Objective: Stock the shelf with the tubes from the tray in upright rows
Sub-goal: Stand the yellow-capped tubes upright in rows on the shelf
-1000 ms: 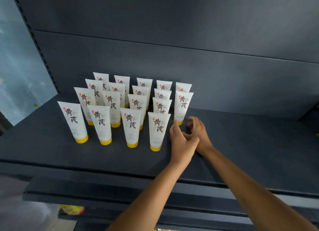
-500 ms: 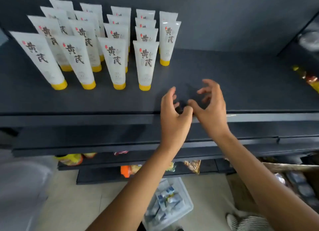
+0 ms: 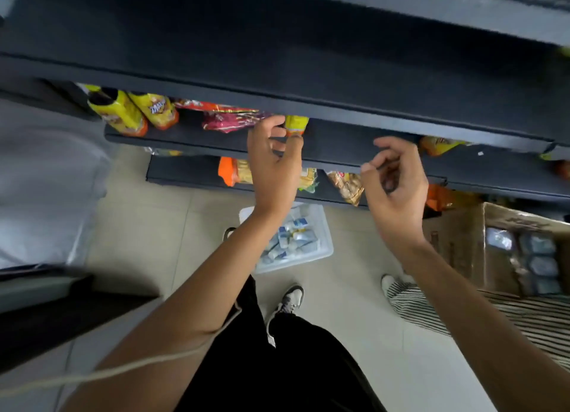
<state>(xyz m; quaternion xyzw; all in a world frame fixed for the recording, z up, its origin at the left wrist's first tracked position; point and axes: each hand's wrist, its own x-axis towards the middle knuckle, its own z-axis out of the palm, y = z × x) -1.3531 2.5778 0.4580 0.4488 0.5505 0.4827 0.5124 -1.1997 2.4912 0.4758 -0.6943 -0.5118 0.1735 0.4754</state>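
A clear plastic tray (image 3: 324,251) rests on the tiled floor below me, with several white tubes (image 3: 293,236) lying loose inside it. My left hand (image 3: 273,168) hangs above the tray, fingers curled apart and holding nothing. To its right, at about the same height, my right hand (image 3: 396,183) is also empty with loosely bent fingers. The dark shelf (image 3: 277,57) runs across the top of the view. The upright tubes that stand on it are out of view.
Lower shelves hold yellow snack bags (image 3: 132,112) and red and orange packets (image 3: 228,118). A cardboard box (image 3: 493,245) with grey packs stands at the right. A striped cloth (image 3: 462,313) lies near my feet (image 3: 287,303). A pale bulky shape fills the left side.
My view has swung down from the shelf's top to the floor and tray. Both hands have pulled back off the shelf and moved apart, empty.
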